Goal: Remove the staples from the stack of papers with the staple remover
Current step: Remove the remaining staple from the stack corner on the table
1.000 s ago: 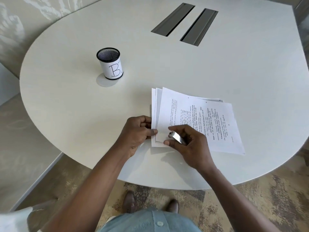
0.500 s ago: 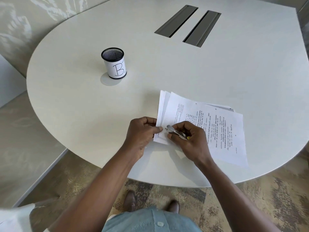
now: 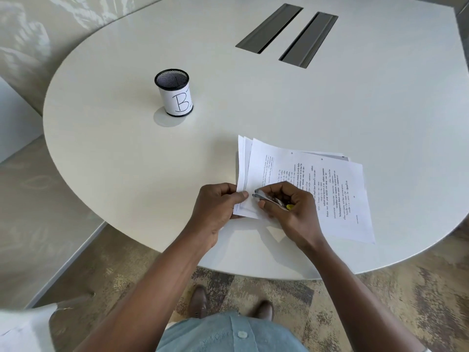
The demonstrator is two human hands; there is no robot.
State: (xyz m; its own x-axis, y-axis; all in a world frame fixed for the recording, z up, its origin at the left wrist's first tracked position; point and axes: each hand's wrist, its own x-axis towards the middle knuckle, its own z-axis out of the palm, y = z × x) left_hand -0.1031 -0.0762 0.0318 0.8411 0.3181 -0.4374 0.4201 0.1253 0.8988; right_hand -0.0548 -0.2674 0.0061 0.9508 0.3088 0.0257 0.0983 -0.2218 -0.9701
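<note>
A stack of printed white papers [image 3: 335,189] lies near the front edge of the white table [image 3: 330,102], slightly fanned. My left hand [image 3: 218,207] pinches the stack's near left corner between thumb and fingers. My right hand [image 3: 291,212] holds a slim metal staple remover [image 3: 266,197] with a yellow end, its tip pressed on the top sheet close to my left thumb. The staple itself is too small to make out.
A black mesh cup [image 3: 175,94] with a white label marked "B" stands at the left of the table. Two grey cable slots [image 3: 286,34] sit at the back. The table's curved front edge runs just below my wrists, with patterned carpet underneath.
My right hand has turned the staple remover from lying flat in my fingers to tip-down on the papers' corner. The tip has moved left toward my left thumb.
</note>
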